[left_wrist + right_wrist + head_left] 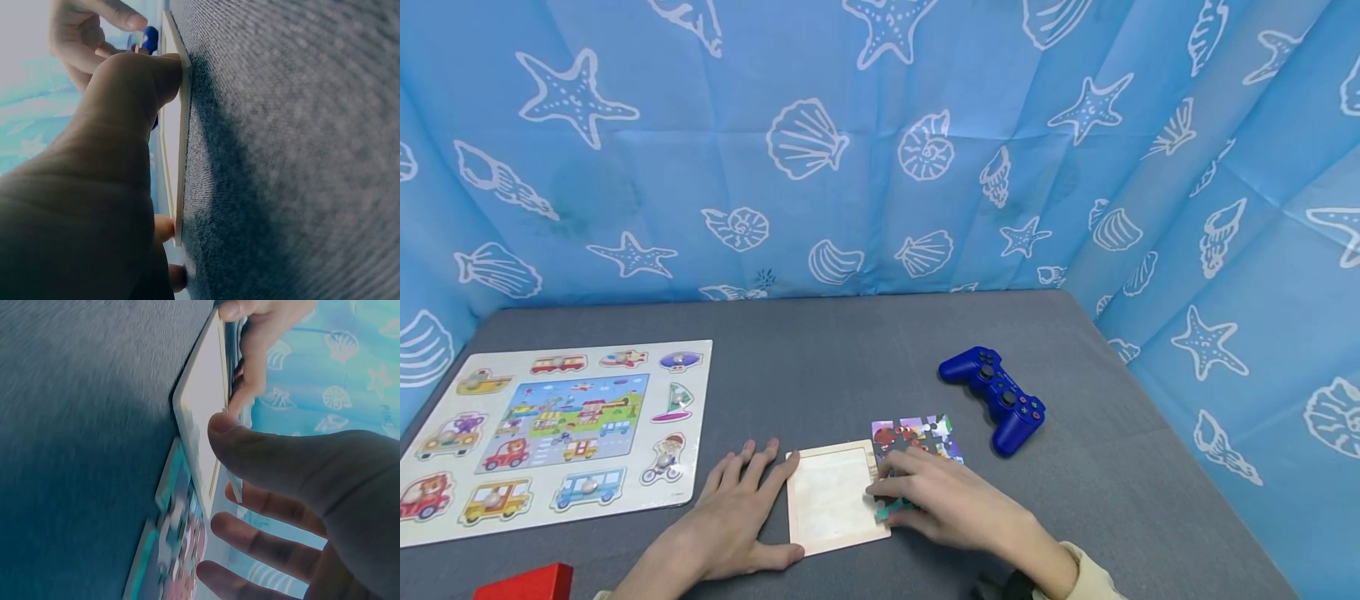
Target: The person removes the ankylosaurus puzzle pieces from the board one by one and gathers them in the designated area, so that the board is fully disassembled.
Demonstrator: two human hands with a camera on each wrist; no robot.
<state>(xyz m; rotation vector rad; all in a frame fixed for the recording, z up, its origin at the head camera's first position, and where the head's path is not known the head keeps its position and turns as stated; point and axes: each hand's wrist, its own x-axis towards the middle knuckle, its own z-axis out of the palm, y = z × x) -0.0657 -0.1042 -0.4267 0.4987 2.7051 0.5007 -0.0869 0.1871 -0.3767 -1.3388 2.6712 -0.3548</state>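
Observation:
A square wooden puzzle tray [835, 500] lies flat on the grey cloth with a bare pale inside. My left hand [737, 508] rests at its left side, thumb [165, 78] and index fingertip touching the rim near two corners. Above the tray's right edge, my right hand [943, 500] pinches a small puzzle piece [234, 483] between thumb and index finger; the other fingers are spread. Beside the tray's right side lie joined jigsaw pieces [917, 429] with a colourful picture, partly hidden under the right hand.
A blue game controller [992, 396] lies to the back right. At the left is a large peg puzzle board [568, 433] with vehicle pictures. A red object [527, 583] shows at the bottom left edge. A blue shell-print curtain [880, 167] borders the table.

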